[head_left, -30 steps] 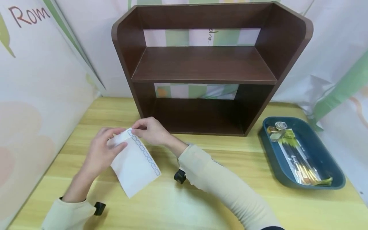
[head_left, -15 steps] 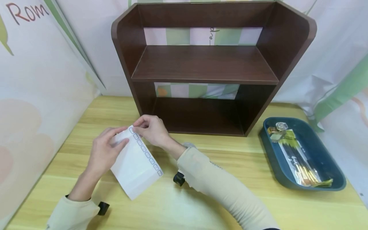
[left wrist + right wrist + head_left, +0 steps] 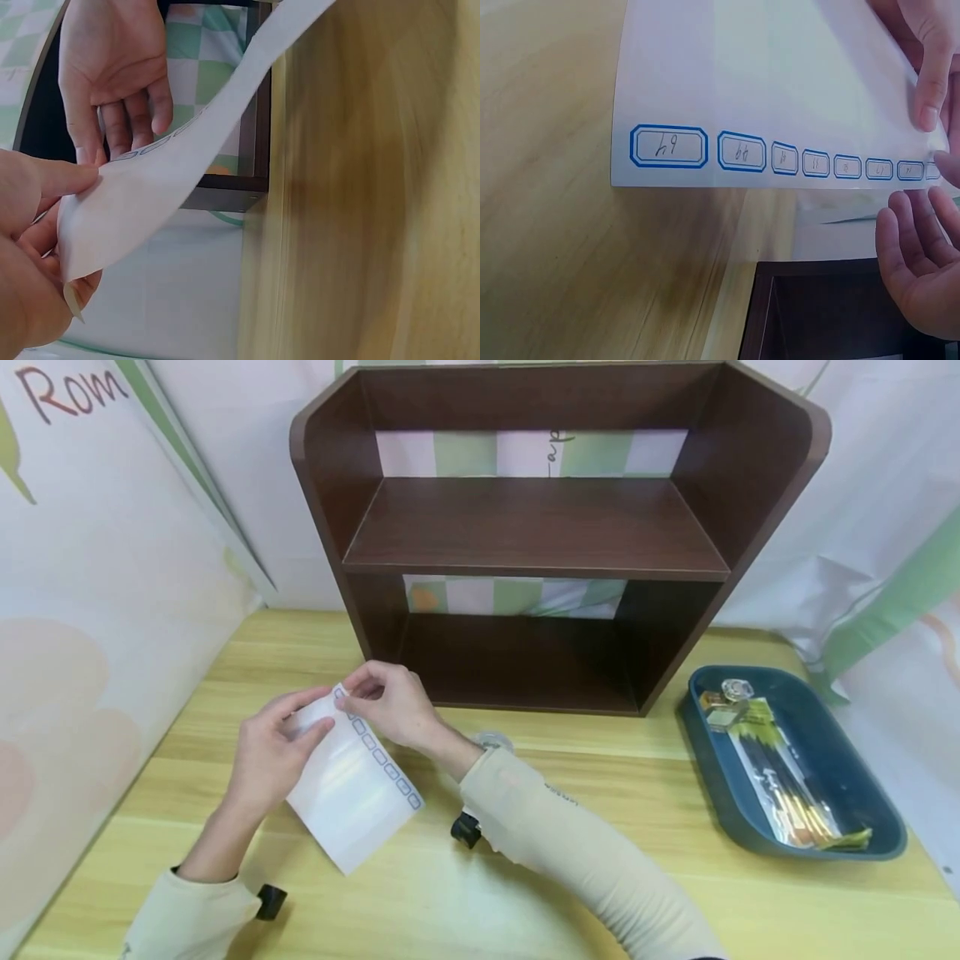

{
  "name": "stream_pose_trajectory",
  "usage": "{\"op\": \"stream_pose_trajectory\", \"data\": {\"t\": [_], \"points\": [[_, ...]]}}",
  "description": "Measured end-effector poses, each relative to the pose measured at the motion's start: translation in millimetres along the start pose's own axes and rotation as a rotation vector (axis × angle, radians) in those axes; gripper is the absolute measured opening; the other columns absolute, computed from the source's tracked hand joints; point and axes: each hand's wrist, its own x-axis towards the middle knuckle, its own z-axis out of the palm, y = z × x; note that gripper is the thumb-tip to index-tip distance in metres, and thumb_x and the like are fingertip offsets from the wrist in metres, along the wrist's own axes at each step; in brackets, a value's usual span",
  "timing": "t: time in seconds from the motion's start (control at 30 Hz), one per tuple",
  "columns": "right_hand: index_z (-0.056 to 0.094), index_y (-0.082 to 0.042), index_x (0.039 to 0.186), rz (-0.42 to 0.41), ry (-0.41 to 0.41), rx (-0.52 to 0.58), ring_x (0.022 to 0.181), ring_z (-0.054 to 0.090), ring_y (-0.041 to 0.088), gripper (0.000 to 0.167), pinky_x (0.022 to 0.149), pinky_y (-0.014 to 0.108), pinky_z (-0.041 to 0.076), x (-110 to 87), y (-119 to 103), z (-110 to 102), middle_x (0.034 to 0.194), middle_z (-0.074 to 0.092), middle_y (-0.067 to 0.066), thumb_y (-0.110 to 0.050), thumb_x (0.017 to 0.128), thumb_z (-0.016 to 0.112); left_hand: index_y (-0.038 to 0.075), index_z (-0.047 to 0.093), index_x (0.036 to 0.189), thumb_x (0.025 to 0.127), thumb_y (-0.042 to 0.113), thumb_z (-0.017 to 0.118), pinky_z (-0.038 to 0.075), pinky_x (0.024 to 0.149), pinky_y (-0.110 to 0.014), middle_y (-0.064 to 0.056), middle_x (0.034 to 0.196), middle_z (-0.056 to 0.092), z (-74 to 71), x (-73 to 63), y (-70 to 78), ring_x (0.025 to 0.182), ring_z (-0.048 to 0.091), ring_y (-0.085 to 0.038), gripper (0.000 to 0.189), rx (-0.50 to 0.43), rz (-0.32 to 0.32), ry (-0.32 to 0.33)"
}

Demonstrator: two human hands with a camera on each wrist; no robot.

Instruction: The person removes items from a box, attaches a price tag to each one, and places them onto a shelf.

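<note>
A white label sheet (image 3: pixel 352 802) with a row of blue-framed labels (image 3: pixel 742 151) along one edge is held above the table at the left. Handwritten marks show inside the frames in the right wrist view. My left hand (image 3: pixel 273 747) grips the sheet's upper left end between thumb and fingers, and the sheet bends away from it in the left wrist view (image 3: pixel 150 210). At the corner where the label row ends, my right hand (image 3: pixel 397 706) pinches the edge with thumb and forefinger. Its thumb covers part of the end labels; the other fingers curl behind the sheet.
A dark brown two-tier shelf (image 3: pixel 525 531) stands behind the hands. At the right, a dark teal tray (image 3: pixel 847 777) holds a small glass bottle (image 3: pixel 726 706) and a pack of brushes (image 3: pixel 780 777). A clear round object (image 3: pixel 493 741) lies beside the right wrist.
My left hand has moved slightly right and up along with the sheet. The right thumb has slid a little left over the end labels.
</note>
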Motion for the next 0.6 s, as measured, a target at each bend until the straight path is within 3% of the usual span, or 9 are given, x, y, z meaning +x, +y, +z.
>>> {"op": "stream_pose_trajectory", "data": {"t": [0.3,0.6], "points": [[0.071,-0.01,0.099,-0.017,0.029,0.023,0.075,0.064,0.008,0.013,0.069,0.02,0.055,-1.5,0.8,1.9,0.083,0.068,-0.007,-0.015,0.089,0.079,0.002,0.071,0.121,0.09,0.001,0.075,0.051,0.07,-0.014,-0.012,0.12,0.07,0.3,3.2,-3.0,0.089,0.06,-0.015,0.031,-0.035,-0.05,-0.013],[0.074,-0.012,0.097,-0.057,0.035,0.035,0.073,0.065,0.007,0.011,0.068,0.021,0.054,-2.1,1.1,-0.4,0.082,0.069,-0.009,-0.018,0.089,0.08,0.002,0.071,0.121,0.091,0.004,0.075,0.053,0.069,-0.015,-0.013,0.122,0.069,-0.2,2.5,-0.8,0.093,0.06,-0.015,0.031,-0.043,-0.083,-0.026]]}}
